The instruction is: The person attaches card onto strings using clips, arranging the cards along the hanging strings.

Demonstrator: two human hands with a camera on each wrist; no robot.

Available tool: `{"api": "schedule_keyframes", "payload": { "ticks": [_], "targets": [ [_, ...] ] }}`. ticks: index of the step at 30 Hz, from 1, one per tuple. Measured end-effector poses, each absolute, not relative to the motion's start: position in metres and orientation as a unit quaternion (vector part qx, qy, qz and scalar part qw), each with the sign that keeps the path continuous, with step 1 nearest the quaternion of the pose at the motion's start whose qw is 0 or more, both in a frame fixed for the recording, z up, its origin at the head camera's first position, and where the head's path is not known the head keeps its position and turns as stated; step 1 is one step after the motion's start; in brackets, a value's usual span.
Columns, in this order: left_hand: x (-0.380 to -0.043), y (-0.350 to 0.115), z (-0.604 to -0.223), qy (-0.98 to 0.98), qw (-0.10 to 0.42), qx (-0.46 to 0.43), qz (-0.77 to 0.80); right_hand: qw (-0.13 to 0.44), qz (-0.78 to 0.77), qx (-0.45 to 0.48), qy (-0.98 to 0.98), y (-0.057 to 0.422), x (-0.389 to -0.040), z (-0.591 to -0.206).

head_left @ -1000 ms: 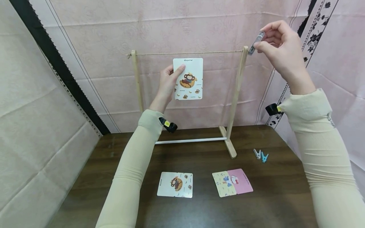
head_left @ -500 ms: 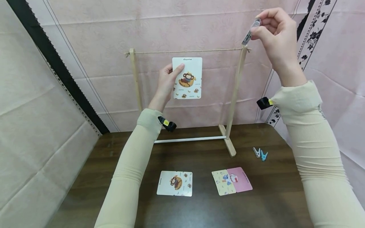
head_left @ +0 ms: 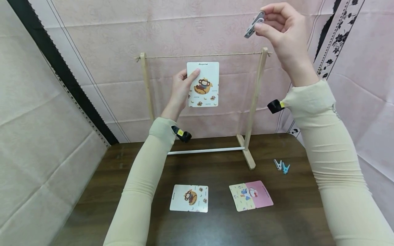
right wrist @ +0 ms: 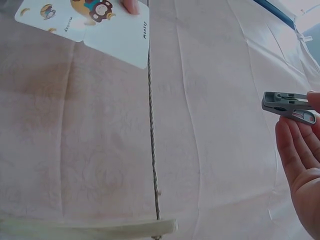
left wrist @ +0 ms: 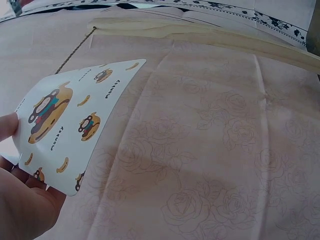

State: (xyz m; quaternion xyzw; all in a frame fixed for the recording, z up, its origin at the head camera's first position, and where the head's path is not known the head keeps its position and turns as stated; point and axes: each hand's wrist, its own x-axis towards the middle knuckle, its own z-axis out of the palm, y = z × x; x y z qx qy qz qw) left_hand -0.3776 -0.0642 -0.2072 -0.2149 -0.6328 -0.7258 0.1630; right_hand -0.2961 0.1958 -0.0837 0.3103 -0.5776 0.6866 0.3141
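My left hand (head_left: 180, 90) pinches a white card (head_left: 209, 73) by its left edge, thumb in front and fingers behind. A monkey on a banana is printed on it, and it hangs upright just under the string (head_left: 234, 54). In the right wrist view the card's top edge (right wrist: 148, 50) lies along the string. My right hand (head_left: 284, 37) holds a grey clothespin (head_left: 254, 24) between thumb and fingers, above the string and right of the card. The clothespin's jaws look closed in the right wrist view, where the clothespin (right wrist: 289, 106) points toward the string.
The string runs between two wooden posts (head_left: 256, 92) joined low down by a white rod (head_left: 206, 150). On the dark table (head_left: 215, 229) lie another monkey card (head_left: 181, 201), a pink and yellow card (head_left: 261, 194), and a white clothespin (head_left: 277, 165) beside a blue clothespin (head_left: 285, 169).
My right hand has risen and moved left with the grey clothespin, from beside the right post to above the string. The left hand and its card have stayed nearly still.
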Motion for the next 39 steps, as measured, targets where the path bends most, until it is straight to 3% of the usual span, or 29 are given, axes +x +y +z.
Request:
{"api": "schedule_keyframes", "payload": {
  "ticks": [39],
  "targets": [
    [-0.383, -0.062, -0.213, -0.641, 0.159, -0.198, -0.724, 0.284, 0.723, 0.261, -0.574, 0.160, -0.326, -0.054]
  ]
}}
